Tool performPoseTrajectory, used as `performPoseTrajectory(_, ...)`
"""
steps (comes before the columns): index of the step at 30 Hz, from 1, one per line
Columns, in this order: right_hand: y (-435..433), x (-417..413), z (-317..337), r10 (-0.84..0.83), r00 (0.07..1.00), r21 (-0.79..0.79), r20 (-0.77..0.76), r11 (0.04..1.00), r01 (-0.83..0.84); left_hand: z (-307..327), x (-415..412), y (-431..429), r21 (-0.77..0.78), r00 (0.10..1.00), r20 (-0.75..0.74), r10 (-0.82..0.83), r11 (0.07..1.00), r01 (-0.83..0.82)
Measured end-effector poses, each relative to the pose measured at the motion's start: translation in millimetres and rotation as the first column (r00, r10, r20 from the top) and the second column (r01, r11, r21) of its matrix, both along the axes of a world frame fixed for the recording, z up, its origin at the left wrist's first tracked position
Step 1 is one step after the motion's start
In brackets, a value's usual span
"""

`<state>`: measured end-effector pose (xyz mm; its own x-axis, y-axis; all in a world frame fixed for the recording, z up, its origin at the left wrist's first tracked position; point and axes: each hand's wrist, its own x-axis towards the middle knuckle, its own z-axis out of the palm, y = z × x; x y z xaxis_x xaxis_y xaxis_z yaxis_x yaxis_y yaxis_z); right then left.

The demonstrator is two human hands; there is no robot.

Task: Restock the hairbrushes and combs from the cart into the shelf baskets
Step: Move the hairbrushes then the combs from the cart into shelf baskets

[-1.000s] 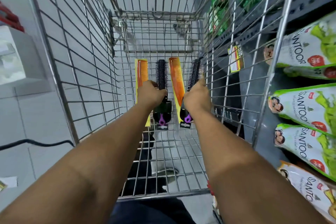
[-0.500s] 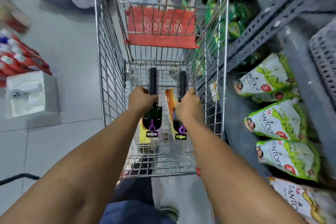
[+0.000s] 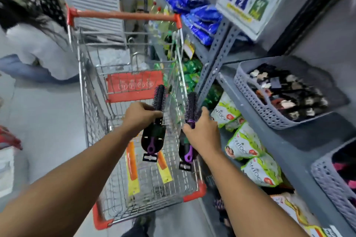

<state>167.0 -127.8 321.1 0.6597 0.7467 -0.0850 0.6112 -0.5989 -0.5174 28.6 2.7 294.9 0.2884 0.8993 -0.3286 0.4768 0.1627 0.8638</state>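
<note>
One head-worn wide-angle view looks forward and steeply down, close over both forearms. The wire cart (image 3: 138, 159) fills the centre toward 12 o'clock; grey shelving (image 3: 289, 140) runs along 3 o'clock, floor (image 3: 38, 121) at 9 o'clock.

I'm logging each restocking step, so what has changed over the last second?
Both hands have lifted out of the cart: the left hand and the right hand each raised a round hairbrush, left brush, right brush, up above the cart, the right one towards the shelf side. Both grips held. The two orange combs stayed on the cart floor.
</note>
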Motion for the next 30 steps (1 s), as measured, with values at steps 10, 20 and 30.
performPoseTrajectory(10,-89,61,87,-0.227,0.971,0.162,0.074,0.963,0.213,86,100,-48,0.062,0.947,0.18,-0.265,0.964,0.258)
performPoseTrajectory(20,-185,125,125,-0.436,0.886,0.247,0.155,0.886,0.393,150,207,-133,0.065,0.822,0.213,-0.528,0.847,0.527)
performPoseTrajectory(30,-268,184,128,-0.621,0.77,0.241,0.149,0.778,0.58,167,310,-215,0.091,0.644,0.198,-0.739,0.668,0.738)
